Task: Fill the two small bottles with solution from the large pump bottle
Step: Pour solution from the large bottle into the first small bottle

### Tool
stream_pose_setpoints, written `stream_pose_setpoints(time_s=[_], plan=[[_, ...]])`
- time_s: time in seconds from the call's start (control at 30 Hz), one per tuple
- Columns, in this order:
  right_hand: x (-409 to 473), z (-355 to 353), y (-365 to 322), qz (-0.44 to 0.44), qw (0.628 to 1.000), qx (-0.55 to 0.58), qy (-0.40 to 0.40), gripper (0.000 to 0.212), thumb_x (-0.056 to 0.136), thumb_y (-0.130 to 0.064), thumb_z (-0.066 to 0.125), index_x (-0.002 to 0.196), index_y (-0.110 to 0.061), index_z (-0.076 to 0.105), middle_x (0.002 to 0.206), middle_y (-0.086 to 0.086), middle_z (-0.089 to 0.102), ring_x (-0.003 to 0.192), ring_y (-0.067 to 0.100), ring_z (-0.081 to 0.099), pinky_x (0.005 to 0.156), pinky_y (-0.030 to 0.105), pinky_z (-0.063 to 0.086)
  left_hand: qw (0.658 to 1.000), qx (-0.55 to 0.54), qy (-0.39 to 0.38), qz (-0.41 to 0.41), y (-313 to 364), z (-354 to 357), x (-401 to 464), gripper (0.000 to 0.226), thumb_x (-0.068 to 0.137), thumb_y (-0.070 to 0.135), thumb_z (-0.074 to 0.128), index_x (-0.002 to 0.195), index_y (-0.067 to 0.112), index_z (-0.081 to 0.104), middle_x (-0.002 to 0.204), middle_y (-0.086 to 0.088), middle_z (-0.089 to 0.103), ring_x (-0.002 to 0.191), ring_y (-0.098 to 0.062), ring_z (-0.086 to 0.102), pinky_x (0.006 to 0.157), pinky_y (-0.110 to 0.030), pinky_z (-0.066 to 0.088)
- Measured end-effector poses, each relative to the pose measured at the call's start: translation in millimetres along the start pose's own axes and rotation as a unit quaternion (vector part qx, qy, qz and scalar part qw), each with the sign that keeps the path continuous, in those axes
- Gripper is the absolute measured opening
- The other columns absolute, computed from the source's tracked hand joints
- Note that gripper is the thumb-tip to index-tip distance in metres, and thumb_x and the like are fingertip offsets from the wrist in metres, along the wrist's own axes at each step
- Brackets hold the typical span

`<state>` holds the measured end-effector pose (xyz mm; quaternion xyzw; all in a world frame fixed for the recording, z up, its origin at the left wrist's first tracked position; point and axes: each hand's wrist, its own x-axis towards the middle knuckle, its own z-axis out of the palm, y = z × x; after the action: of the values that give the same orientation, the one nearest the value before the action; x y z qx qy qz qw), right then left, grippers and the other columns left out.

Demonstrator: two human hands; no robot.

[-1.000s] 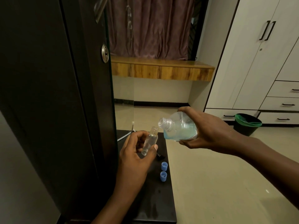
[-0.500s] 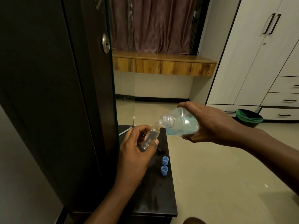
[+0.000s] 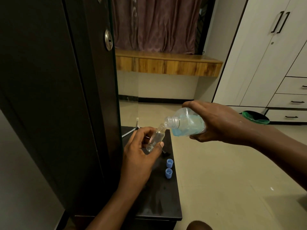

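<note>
My left hand grips a small clear bottle, uncapped and tilted with its mouth up to the right. My right hand holds the large bottle on its side, its pump off, pale blue solution pooled in its lower half. Its threaded neck touches the small bottle's mouth. Two blue caps stand on the dark table below. I cannot see a second small bottle.
A narrow black table stands against a dark door on the left. A small black part lies by the caps. A white wardrobe and a green-lined bin are at the right, over beige floor.
The large bottle's neck has come down and left from a gap to meet the small bottle's mouth. Both hands stay closed on their bottles.
</note>
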<state>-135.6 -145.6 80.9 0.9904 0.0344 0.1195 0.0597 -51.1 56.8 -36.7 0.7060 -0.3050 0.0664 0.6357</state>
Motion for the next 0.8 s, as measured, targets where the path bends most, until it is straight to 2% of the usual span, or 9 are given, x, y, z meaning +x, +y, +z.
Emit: stream_pose_setpoints(time_s=[0.37, 0.53, 0.8], plan=[[0.8, -0.8, 6.9, -0.022, 1.0, -0.022, 0.007, 0.089, 0.074, -0.044, 0.079, 0.145, -0.024, 0.03, 0.138, -0.002, 0.048, 0.121, 0.015, 0.048, 0.082, 0.019, 0.041, 1.0, -0.009, -0.008, 0.0, -1.2, 2.7, 0.9, 0.027, 0.084, 0.018, 0.075, 0.106, 0.03, 0.064, 0.104, 0.01, 0.066, 0.097, -0.012, 0.065, 0.083, -0.034, 0.057], [1.5, -3.3, 6.5, -0.03, 0.999, -0.03, 0.013, 0.089, 0.074, -0.042, 0.08, 0.145, -0.022, 0.031, 0.137, 0.0, 0.049, 0.122, 0.018, 0.049, 0.085, 0.025, 0.046, 1.0, -0.004, -0.009, 0.003, -0.8, 2.3, 0.2, 0.027, 0.084, 0.018, 0.075, 0.105, 0.031, 0.063, 0.103, 0.011, 0.066, 0.097, -0.011, 0.065, 0.082, -0.032, 0.057], [2.5, -5.0, 5.1, -0.033, 0.999, -0.03, 0.01, 0.089, 0.074, -0.042, 0.079, 0.146, -0.022, 0.03, 0.139, 0.0, 0.048, 0.123, 0.017, 0.048, 0.086, 0.025, 0.045, 1.0, -0.005, -0.008, 0.006, -0.6, 1.0, 0.1, 0.028, 0.083, 0.017, 0.075, 0.104, 0.03, 0.063, 0.103, 0.01, 0.066, 0.097, -0.011, 0.065, 0.082, -0.032, 0.057]])
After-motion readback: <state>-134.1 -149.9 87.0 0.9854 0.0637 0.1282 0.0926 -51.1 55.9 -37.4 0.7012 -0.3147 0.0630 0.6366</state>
